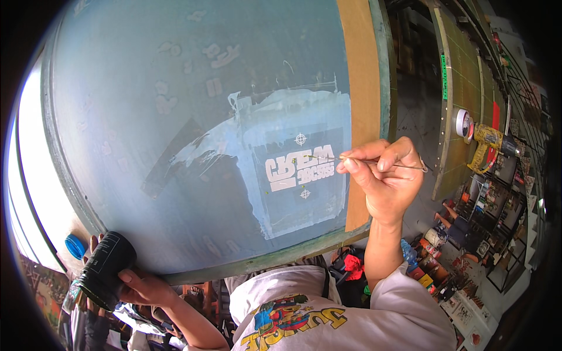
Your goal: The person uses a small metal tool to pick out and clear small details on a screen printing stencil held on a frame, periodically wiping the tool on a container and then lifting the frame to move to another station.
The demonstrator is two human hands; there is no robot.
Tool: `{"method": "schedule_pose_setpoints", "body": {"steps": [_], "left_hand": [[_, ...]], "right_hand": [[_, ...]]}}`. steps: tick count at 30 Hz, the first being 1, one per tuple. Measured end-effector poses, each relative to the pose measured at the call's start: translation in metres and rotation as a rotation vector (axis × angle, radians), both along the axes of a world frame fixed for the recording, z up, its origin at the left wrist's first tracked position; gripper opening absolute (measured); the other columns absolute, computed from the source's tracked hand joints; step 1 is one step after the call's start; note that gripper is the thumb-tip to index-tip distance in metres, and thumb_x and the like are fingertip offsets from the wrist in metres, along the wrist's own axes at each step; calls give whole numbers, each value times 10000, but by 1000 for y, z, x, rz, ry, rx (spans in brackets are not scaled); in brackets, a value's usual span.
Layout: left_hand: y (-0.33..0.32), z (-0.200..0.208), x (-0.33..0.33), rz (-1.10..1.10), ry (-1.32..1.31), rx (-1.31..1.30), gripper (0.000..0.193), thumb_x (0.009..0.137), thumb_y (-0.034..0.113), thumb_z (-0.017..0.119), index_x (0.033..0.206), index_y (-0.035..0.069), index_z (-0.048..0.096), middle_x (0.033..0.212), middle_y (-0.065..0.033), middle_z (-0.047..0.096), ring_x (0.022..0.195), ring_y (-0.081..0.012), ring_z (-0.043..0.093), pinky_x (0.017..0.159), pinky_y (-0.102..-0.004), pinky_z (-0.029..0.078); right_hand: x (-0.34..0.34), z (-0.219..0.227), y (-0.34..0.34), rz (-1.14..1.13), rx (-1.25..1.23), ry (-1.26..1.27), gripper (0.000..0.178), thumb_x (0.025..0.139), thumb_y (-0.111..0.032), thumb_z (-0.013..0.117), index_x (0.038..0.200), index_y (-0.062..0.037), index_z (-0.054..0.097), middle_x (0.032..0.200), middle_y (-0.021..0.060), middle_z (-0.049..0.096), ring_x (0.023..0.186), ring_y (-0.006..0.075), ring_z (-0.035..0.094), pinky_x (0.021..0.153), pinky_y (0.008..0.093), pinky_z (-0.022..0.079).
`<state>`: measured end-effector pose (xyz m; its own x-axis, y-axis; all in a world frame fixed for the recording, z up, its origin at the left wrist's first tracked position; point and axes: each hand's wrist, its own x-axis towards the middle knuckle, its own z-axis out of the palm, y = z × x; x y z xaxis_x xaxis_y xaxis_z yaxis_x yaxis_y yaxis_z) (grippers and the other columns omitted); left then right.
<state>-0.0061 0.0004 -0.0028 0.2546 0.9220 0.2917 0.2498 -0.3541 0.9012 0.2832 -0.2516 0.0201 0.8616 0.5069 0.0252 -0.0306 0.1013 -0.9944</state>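
Blue and streaked, a screen (146, 58) is spreading wide, pale lettering (285, 167) showing under a thin stick (328, 158). The right hand (389, 175) is pinching that stick; a slip could scratch the lettering. By the screen's corner, the left hand (143, 289) is gripping a leaning black jar (107, 266); more tilt might spill it.

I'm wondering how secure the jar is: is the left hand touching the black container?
Touching: the head view shows the left hand with its thumb against the black container's side.
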Motion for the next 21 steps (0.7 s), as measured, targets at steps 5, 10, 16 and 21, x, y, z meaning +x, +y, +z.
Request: {"method": "schedule_pose_setpoints", "body": {"steps": [5, 10, 16, 21], "left_hand": [[0, -1, 0, -7, -7, -2, 560, 939, 309, 605, 1395, 68, 389, 1378, -214, 481, 1220, -334, 533, 1004, -455, 490], [1, 0, 0, -29, 10, 6, 544, 943, 307, 597, 1387, 72, 389, 1378, -214, 479, 1228, -333, 526, 1005, -454, 491], [-1, 0, 1, 8, -10, -16, 554, 941, 322, 600, 1387, 69, 389, 1381, -215, 478, 1230, -332, 525, 1011, -454, 485], [2, 1, 3, -24, 18, 14, 566, 941, 332, 599, 1393, 66, 388, 1380, -212, 480, 1218, -325, 537, 1000, -446, 494]], "right_hand": [[-1, 0, 1, -8, -17, -4, 312, 796, 184, 654, 830, -39, 438, 859, 226, 681, 823, 232, 703, 745, 345, 606], [-1, 1, 1, -3, -32, -21, 321, 789, 191, 657, 829, -42, 439, 849, 223, 682, 823, 231, 702, 740, 340, 602], [-1, 0, 2, 3, -21, -25, 323, 788, 194, 655, 835, -41, 439, 850, 224, 682, 827, 235, 702, 745, 343, 601], [-1, 0, 2, 7, -23, -29, 322, 790, 193, 654, 838, -41, 439, 852, 226, 682, 830, 237, 703, 745, 344, 602]]}}
